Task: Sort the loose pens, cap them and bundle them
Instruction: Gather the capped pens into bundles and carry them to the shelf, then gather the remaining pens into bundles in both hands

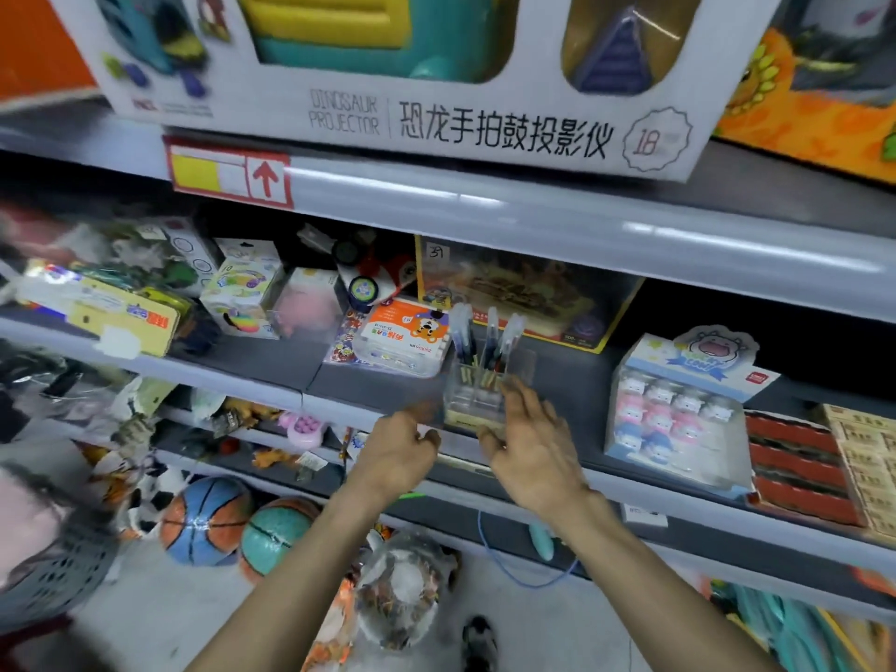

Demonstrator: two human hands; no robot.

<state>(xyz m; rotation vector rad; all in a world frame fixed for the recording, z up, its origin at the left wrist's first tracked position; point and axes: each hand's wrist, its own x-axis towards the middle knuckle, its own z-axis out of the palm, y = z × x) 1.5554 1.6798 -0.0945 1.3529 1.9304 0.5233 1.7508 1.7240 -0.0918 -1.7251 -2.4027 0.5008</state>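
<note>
Flanked pen holder [474, 397], 9 and 3 o'clock: left hand [400, 451] fingers curled, contact unclear; right hand [533, 453] fingers spread. Needed low, upright grip.

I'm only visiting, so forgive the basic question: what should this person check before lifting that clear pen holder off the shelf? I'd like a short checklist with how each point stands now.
1. Pens seated: ok. The blue and clear pens stand inside the clear plastic pen holder.
2. Left hand in place: cannot tell. Its curled fingers are at the holder's left edge, but blur hides any contact.
3. Right hand in place: not ok. Its fingers are spread by the holder's front and not closed round it.
4. Pens capped: cannot tell, too blurred.
5. Headroom under the grey upper shelf: ok. There is open space above the pens.
</note>
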